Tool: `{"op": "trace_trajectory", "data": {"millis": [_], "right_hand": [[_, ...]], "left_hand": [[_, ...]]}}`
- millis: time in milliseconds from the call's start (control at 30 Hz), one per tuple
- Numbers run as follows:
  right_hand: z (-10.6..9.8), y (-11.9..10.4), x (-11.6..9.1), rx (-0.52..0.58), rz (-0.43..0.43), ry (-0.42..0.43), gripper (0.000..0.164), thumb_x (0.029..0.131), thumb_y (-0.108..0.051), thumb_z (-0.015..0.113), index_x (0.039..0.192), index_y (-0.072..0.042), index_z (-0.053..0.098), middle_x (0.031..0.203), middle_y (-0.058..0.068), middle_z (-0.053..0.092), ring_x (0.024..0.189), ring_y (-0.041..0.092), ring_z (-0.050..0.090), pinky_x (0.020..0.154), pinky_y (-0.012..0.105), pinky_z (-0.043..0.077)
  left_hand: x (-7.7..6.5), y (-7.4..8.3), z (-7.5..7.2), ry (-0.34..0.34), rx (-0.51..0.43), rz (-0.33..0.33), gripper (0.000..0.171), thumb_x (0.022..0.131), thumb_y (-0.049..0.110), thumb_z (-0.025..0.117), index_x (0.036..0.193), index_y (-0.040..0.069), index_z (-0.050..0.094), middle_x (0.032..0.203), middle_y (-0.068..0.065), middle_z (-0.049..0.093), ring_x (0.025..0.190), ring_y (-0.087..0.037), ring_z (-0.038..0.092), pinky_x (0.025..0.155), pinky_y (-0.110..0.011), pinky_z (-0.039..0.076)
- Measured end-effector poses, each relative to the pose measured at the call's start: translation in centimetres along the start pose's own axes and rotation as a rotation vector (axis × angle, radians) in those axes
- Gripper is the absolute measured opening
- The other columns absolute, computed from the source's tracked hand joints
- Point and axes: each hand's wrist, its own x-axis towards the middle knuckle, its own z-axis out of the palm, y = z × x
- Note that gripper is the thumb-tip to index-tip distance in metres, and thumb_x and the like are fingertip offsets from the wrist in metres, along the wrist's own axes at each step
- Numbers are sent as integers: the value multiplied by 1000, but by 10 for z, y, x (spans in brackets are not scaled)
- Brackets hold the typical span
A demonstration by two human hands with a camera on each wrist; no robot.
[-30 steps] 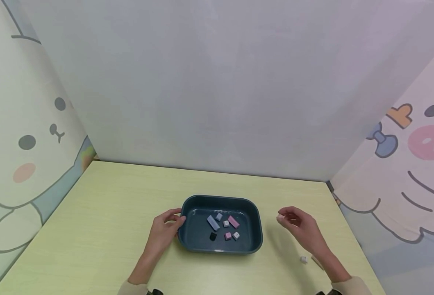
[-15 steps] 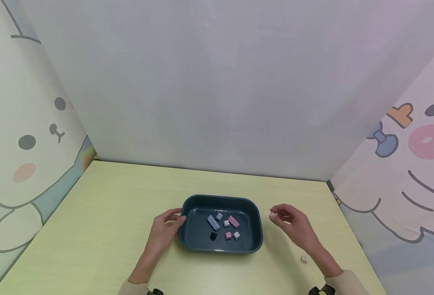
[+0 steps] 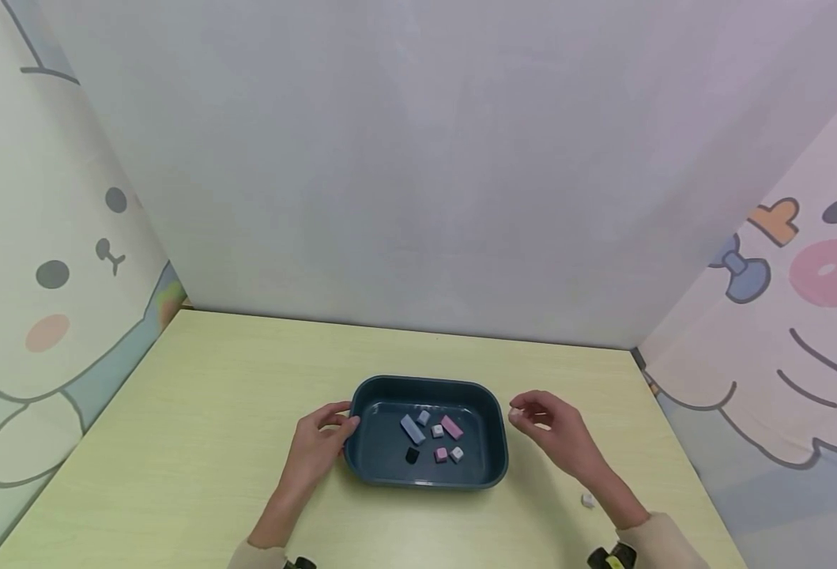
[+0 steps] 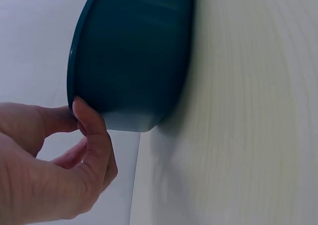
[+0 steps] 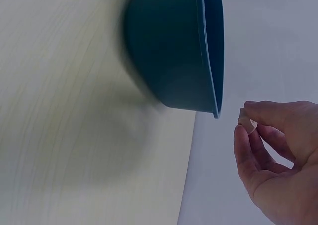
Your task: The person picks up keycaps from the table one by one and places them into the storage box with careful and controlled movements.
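A dark teal tray [image 3: 425, 484] stands on the table in the head view. My left hand [image 3: 318, 438] pinches its left rim between thumb and fingers, also plain in the left wrist view. Just off the right rim, my right hand [image 3: 553, 431] holds a small whitish block [image 5: 247, 121] between thumb and fingertips; its exact shape is partly hidden. Inside the tray lie a long blue block [image 3: 412, 429], a long pink block [image 3: 452, 427], a small blue cube [image 3: 424, 417], a pink cube [image 3: 440, 454], a black piece [image 3: 412, 455] and two white cubes [image 3: 457, 454].
Another small white cube [image 3: 588, 500] lies on the pale yellow table [image 3: 247, 379], beside my right forearm. A plain grey-white curtain [image 3: 418, 197] closes off the back, and cartoon-printed sheets hang at both sides.
My right hand has moved left with the small block, up close to the tray's right rim. A thin pale stick by my right forearm is now out of sight. My left hand keeps still.
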Motion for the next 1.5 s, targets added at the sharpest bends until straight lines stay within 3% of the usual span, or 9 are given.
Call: {"op": "trace_trajectory", "data": {"millis": [900, 1500], "right_hand": [[20, -7, 11, -47, -74, -62, 21, 91, -6, 78, 110, -9, 71, 100, -2, 69, 90, 13, 66, 85, 29, 58], [34, -12, 17, -82, -131, -167, 18, 93, -3, 75, 110, -6, 69, 102, -2, 67, 89, 12, 66, 82, 30, 59]], "left_hand": [[1, -2, 0, 1, -2, 12, 36, 97, 11, 72, 130, -3, 66, 98, -12, 65, 71, -22, 64, 58, -27, 51], [0, 0, 1, 2, 2, 11, 34, 97, 10, 71, 129, -2, 67, 98, -12, 65, 72, -22, 65, 58, -27, 51]]}}
